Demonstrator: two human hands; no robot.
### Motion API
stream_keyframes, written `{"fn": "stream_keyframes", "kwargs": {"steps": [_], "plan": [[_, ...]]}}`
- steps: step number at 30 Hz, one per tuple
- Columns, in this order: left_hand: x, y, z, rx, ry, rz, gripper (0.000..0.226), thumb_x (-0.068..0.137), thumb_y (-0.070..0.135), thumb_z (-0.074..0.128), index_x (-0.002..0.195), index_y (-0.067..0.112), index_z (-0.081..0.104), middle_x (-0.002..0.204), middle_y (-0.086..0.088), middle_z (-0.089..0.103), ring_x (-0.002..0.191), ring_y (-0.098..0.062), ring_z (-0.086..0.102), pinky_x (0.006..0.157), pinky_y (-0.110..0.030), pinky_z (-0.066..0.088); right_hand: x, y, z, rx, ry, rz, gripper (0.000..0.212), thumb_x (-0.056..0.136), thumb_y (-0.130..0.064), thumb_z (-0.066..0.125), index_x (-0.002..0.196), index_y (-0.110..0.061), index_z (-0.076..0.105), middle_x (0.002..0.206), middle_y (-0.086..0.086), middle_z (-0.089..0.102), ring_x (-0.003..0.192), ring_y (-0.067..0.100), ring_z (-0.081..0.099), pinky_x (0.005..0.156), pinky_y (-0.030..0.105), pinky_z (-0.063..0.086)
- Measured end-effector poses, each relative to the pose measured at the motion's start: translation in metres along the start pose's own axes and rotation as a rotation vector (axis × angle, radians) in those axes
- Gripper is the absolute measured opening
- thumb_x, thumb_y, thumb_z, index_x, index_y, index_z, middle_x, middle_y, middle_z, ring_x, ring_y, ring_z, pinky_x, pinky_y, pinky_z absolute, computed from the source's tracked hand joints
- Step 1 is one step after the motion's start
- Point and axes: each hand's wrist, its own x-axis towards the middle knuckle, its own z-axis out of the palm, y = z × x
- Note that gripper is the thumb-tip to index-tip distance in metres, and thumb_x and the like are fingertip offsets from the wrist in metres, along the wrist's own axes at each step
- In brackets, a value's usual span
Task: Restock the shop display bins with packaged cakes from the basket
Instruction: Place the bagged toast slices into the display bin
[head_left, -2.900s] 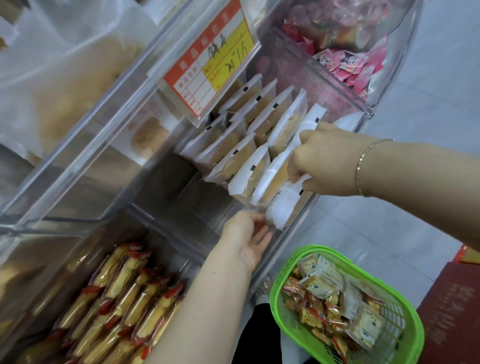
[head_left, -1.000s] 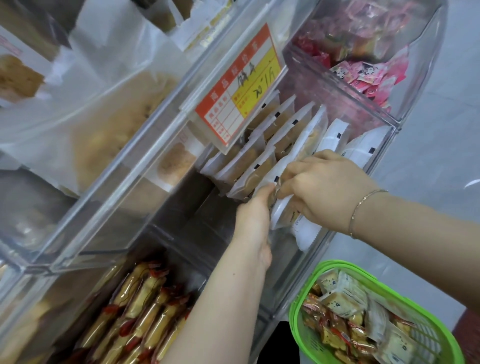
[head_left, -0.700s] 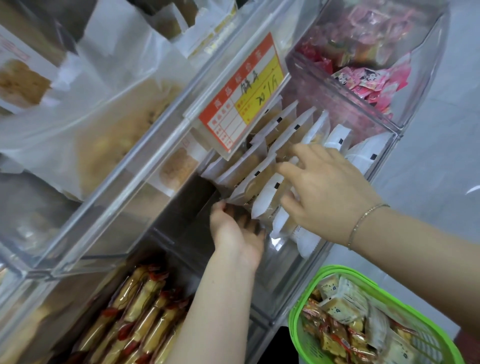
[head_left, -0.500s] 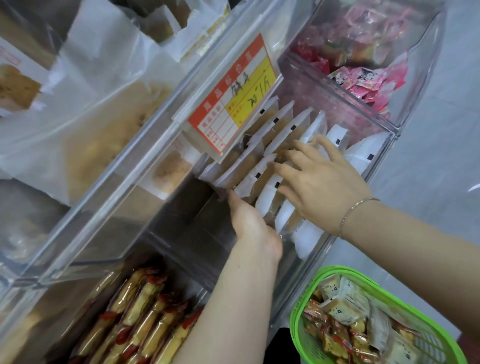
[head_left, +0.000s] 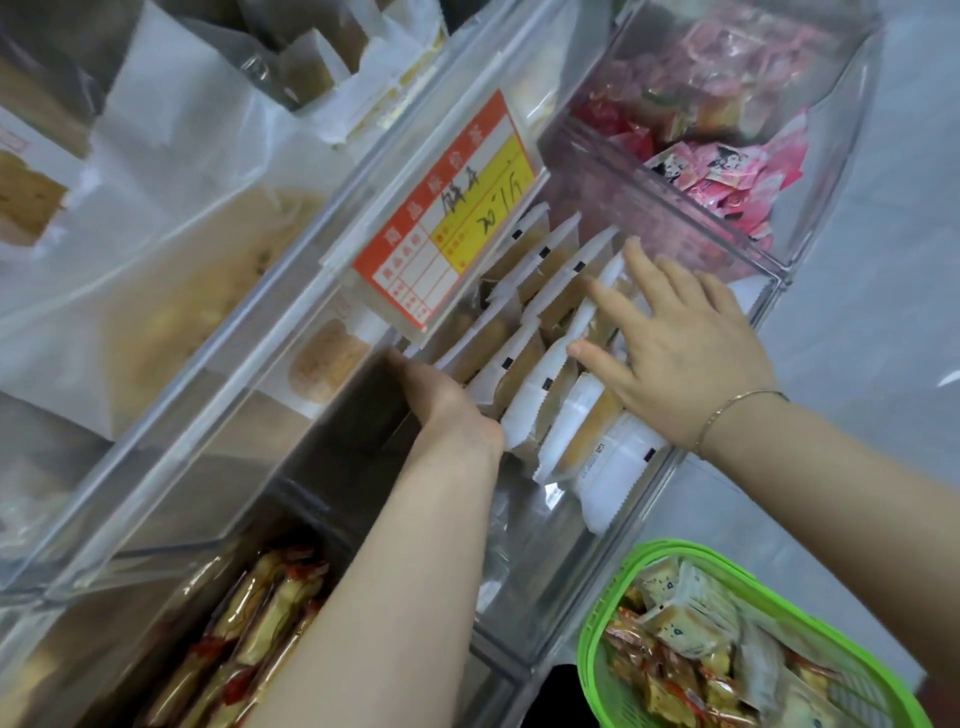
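Reaching past a green basket (head_left: 613, 623) of wrapped cakes, a person's left hand (head_left: 441, 400), fingers hidden, braces the clear bin's (head_left: 649, 499) packaged cakes (head_left: 545, 395), standing on edge directly under the flat, spread, empty right hand (head_left: 680, 353), below an orange-and-yellow price tag (head_left: 452, 218) with illegible handwriting

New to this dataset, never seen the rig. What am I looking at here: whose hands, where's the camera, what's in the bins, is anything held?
No robot: one camera worn on a person's head looks down at their bare hands. The right hand lies flat, fingers spread, on upright white-wrapped cakes in a clear plastic display bin. The left hand reaches in beside the row; its fingers are hidden, so its grip is unclear. A green plastic basket of packaged cakes sits lower right.
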Motion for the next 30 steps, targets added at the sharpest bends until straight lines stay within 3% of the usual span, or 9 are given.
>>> {"fn": "stream_keyframes", "kwargs": {"steps": [6, 9, 12, 14, 16, 19, 22, 24, 30], "plan": [[0.005, 0.0, -0.007, -0.035, -0.057, 0.019, 0.072, 0.085, 0.072, 0.043, 0.146, 0.034, 0.032, 0.149, -0.004, 0.039, 0.136, -0.027, 0.038, 0.113, -0.047, 0.026, 0.003, -0.001, 0.004, -0.007, 0.026, -0.004, 0.063, 0.091, -0.064, 0.022, 0.145, -0.031, 0.028, 0.159, 0.008, 0.007, 0.143, 0.028, 0.014, 0.113, 0.042, 0.01], [-0.01, -0.006, -0.02, -0.029, -0.121, 0.076, 0.057, 0.088, 0.067, 0.043, 0.125, 0.026, 0.055, 0.126, -0.005, 0.06, 0.107, -0.026, 0.06, 0.101, -0.044, 0.044, -0.005, 0.003, -0.009, 0.349, 0.142, -0.008, 0.053, 0.095, -0.049, 0.038, 0.143, -0.026, 0.036, 0.155, 0.007, 0.023, 0.143, 0.024, 0.018, 0.117, 0.041, 0.011], [-0.052, -0.047, -0.051, 0.342, -0.04, 0.564, 0.035, 0.095, 0.046, 0.048, 0.125, 0.029, 0.052, 0.125, 0.007, 0.058, 0.108, -0.009, 0.057, 0.094, -0.029, 0.043, -0.035, 0.017, -0.015, 0.637, 0.569, 0.05, 0.029, 0.094, -0.021, 0.052, 0.12, -0.01, 0.06, 0.119, 0.005, 0.057, 0.115, 0.019, 0.051, 0.103, 0.031, 0.036], [-0.094, -0.094, -0.075, 0.526, -0.363, 1.087, 0.027, 0.096, 0.029, 0.05, 0.123, 0.032, 0.052, 0.125, 0.01, 0.056, 0.115, -0.004, 0.054, 0.094, -0.02, 0.042, -0.068, 0.036, -0.007, 0.711, 0.736, 0.222, 0.019, 0.09, -0.012, 0.053, 0.104, -0.007, 0.065, 0.098, -0.001, 0.056, 0.093, 0.01, 0.052, 0.088, 0.018, 0.04], [-0.114, -0.146, -0.089, 0.703, -0.833, 1.271, 0.022, 0.096, 0.02, 0.048, 0.115, 0.027, 0.056, 0.109, 0.008, 0.061, 0.098, -0.006, 0.062, 0.08, -0.019, 0.048, -0.106, 0.064, 0.014, 0.814, 0.751, 0.482, 0.017, 0.088, -0.011, 0.051, 0.095, -0.012, 0.066, 0.092, -0.001, 0.058, 0.084, 0.009, 0.054, 0.078, 0.015, 0.042], [-0.101, -0.22, -0.097, 1.066, -1.177, 1.151, 0.024, 0.09, 0.01, 0.043, 0.102, 0.019, 0.062, 0.094, 0.004, 0.062, 0.081, -0.017, 0.064, 0.07, -0.033, 0.051, -0.169, 0.116, 0.073, 0.935, 0.578, 0.928, 0.018, 0.085, -0.01, 0.05, 0.083, -0.021, 0.064, 0.089, 0.006, 0.067, 0.083, 0.021, 0.062, 0.079, 0.028, 0.049], [-0.033, -0.3, -0.11, 1.472, -1.043, 0.736, 0.027, 0.087, 0.003, 0.044, 0.095, 0.014, 0.067, 0.099, -0.004, 0.067, 0.09, -0.027, 0.064, 0.081, -0.036, 0.049, -0.234, 0.161, 0.153, 0.939, 0.211, 1.213, 0.015, 0.084, -0.009, 0.053, 0.083, -0.013, 0.068, 0.093, 0.018, 0.068, 0.089, 0.03, 0.061, 0.09, 0.047, 0.047], [0.027, -0.345, -0.121, 1.686, -0.889, 0.541, 0.027, 0.087, -0.001, 0.045, 0.098, 0.01, 0.068, 0.103, -0.011, 0.069, 0.098, -0.03, 0.063, 0.084, -0.032, 0.047, -0.274, 0.181, 0.209, 0.919, -0.019, 1.343, 0.017, 0.085, -0.011, 0.056, 0.091, -0.003, 0.07, 0.092, 0.02, 0.066, 0.086, 0.028, 0.057, 0.087, 0.045, 0.047], [0.191, -0.422, -0.154, 2.369, -0.74, 0.555, 0.029, 0.095, 0.026, 0.053, 0.116, 0.007, 0.059, 0.122, -0.018, 0.061, 0.112, -0.036, 0.056, 0.091, -0.038, 0.045, -0.346, 0.201, 0.351, 0.759, -0.49, 1.365, 0.013, 0.087, -0.004, 0.05, 0.084, -0.003, 0.063, 0.088, 0.024, 0.058, 0.078, 0.03, 0.057, 0.055, 0.026, 0.033]]}}
